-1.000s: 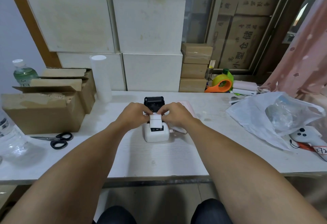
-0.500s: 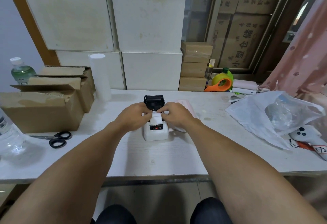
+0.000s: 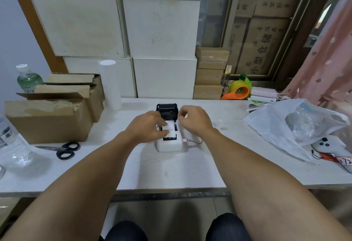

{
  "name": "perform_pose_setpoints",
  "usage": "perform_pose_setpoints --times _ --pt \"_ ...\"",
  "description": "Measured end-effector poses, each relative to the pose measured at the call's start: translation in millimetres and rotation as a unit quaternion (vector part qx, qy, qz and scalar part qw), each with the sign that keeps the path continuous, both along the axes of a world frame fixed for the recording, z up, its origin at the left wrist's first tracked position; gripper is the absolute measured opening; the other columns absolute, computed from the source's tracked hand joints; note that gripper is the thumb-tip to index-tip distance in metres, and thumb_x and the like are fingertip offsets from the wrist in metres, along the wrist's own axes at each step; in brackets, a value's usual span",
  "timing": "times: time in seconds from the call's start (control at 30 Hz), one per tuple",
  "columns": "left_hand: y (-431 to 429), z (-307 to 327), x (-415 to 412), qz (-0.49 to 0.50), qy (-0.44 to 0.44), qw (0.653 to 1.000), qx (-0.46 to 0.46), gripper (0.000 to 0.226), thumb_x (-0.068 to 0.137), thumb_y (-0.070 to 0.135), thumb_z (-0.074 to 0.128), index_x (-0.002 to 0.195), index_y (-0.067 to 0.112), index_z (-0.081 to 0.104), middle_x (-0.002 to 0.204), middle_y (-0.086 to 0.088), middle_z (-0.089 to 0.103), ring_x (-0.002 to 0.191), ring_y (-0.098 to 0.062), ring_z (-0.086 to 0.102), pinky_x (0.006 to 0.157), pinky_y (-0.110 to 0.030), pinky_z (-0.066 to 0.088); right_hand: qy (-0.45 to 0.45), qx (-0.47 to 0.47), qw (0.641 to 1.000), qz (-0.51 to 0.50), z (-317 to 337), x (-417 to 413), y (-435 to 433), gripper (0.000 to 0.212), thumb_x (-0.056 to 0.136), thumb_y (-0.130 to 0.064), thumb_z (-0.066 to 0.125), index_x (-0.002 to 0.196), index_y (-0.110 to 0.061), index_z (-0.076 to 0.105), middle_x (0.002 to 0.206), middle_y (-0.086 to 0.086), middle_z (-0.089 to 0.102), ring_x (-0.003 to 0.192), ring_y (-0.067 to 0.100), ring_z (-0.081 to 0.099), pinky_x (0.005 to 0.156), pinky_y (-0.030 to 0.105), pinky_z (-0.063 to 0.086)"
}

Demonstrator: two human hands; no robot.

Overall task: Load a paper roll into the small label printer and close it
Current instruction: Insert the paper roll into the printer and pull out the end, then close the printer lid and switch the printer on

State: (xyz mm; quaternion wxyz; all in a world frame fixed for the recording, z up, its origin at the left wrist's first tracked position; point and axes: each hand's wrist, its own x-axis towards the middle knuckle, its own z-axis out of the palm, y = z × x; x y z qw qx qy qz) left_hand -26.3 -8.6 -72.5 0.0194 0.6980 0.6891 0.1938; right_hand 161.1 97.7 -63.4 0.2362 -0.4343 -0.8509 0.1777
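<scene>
A small white label printer (image 3: 168,144) sits mid-table with its black lid (image 3: 167,110) standing open behind it. White label paper (image 3: 170,128) lies in and over the open bay. My left hand (image 3: 146,127) rests on the printer's left side, thumb and fingertips touching the paper's left edge. Just right of the lid, my right hand (image 3: 194,119) hovers with its fingers curled and pinched, apart from the paper; whether anything is in them cannot be told. A pink cable (image 3: 190,140) leaves the printer's right side.
Open cardboard boxes (image 3: 51,115) and a white tube (image 3: 110,84) stand at the left. Black scissors (image 3: 64,150) and a water bottle (image 3: 11,145) lie front left. At the right are a plastic bag (image 3: 289,124), a white controller (image 3: 333,147) and a tape dispenser (image 3: 239,90).
My right hand has let go of the paper and lifted up to the right of the lid. The left hand stays on the printer and paper. The paper strip now lies flatter.
</scene>
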Motion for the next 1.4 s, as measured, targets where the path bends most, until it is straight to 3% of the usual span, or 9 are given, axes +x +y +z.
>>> perform_pose_setpoints --times 0.13,0.3,0.5,0.6,0.83,1.0,1.17,1.27,1.4 --pt "-1.5 0.0 1.5 -0.004 0.006 1.000 0.005 0.033 0.086 0.049 0.069 0.109 0.028 0.078 0.118 0.009 0.065 0.105 -0.014 0.061 0.085 -0.039 0.053 0.028 0.015 0.999 0.011 12.2 -8.8 1.3 0.042 0.090 -0.021 0.060 0.132 -0.028 0.059 0.134 -0.013 0.058 0.096 0.016 0.060 0.082 0.034 0.048" --pt "-1.4 0.3 3.1 -0.010 0.027 1.000 0.012 0.032 0.088 0.050 0.067 0.112 0.031 0.078 0.109 0.008 0.062 0.097 -0.012 0.059 0.078 -0.033 0.050 -0.060 -0.034 0.995 0.078 14.0 -30.6 4.3 0.058 0.100 -0.022 0.057 0.156 -0.022 0.042 0.157 -0.004 0.044 0.132 0.023 0.053 0.105 0.040 0.047" --pt "-2.7 -2.8 3.2 -0.042 0.101 0.991 0.078 0.033 0.085 0.045 0.071 0.106 0.020 0.076 0.100 0.003 0.066 0.092 -0.021 0.064 0.064 -0.034 0.051 -0.055 -0.002 0.997 0.059 9.4 -31.4 2.2 0.042 0.104 -0.017 0.051 0.145 -0.020 0.055 0.142 0.000 0.054 0.125 0.025 0.055 0.102 0.040 0.047" --pt "-3.7 0.1 9.1 -0.087 0.145 0.978 0.120 0.027 0.074 0.031 0.082 0.085 0.010 0.068 0.086 -0.002 0.065 0.077 -0.028 0.064 0.053 -0.028 0.037 -0.044 0.015 0.998 0.050 10.2 -27.6 -0.3 0.036 0.101 -0.018 0.054 0.135 -0.023 0.064 0.135 -0.002 0.061 0.123 0.023 0.057 0.099 0.041 0.049" --pt "-4.7 5.4 16.6 -0.086 0.175 0.971 0.142 0.041 0.070 0.029 0.083 0.092 0.011 0.053 0.083 -0.004 0.054 0.071 -0.026 0.053 0.055 -0.031 0.031 -0.053 0.005 0.997 0.048 17.4 -13.1 -12.7 0.031 0.084 -0.015 0.066 0.107 -0.033 0.077 0.113 -0.011 0.072 0.104 0.018 0.063 0.084 0.040 0.056" --pt "-4.6 3.6 15.3 -0.055 0.157 0.977 0.132 0.036 0.074 0.030 0.078 0.096 0.010 0.060 0.093 -0.003 0.057 0.078 -0.024 0.053 0.060 -0.030 0.035 -0.132 0.040 0.988 0.076 13.4 -10.0 -22.6 0.022 0.083 -0.024 0.069 0.098 -0.036 0.081 0.094 -0.008 0.070 0.097 0.020 0.060 0.076 0.042 0.056" --pt "-10.5 0.5 15.1 -0.038 0.108 0.987 0.111 0.019 0.081 0.031 0.074 0.092 0.015 0.071 0.089 0.000 0.063 0.082 -0.025 0.058 0.062 -0.033 0.043 -0.139 0.040 0.986 0.081 6.2 -7.0 -29.7 0.023 0.084 -0.024 0.066 0.094 -0.036 0.082 0.090 -0.007 0.071 0.081 0.022 0.068 0.070 0.043 0.059" --pt "-14.5 0.3 17.6 -0.022 0.080 0.992 0.090 0.020 0.088 0.037 0.069 0.092 0.018 0.073 0.091 0.003 0.065 0.088 -0.021 0.059 0.062 -0.034 0.046 -0.143 0.046 0.985 0.085 7.9 -4.8 -31.9 0.022 0.087 -0.027 0.065 0.096 -0.035 0.083 0.093 -0.007 0.072 0.082 0.020 0.069 0.076 0.042 0.057" --pt "-16.2 -2.7 12.5 -0.041 0.068 0.995 0.056 0.052 0.074 0.065 0.073 0.105 0.024 0.068 0.099 0.008 0.061 0.089 -0.014 0.057 0.065 -0.028 0.041 -0.150 0.051 0.983 0.093 13.5 0.6 -32.8 0.023 0.087 -0.039 0.069 0.105 -0.031 0.081 0.106 -0.010 0.068 0.096 0.015 0.064 0.077 0.029 0.049"
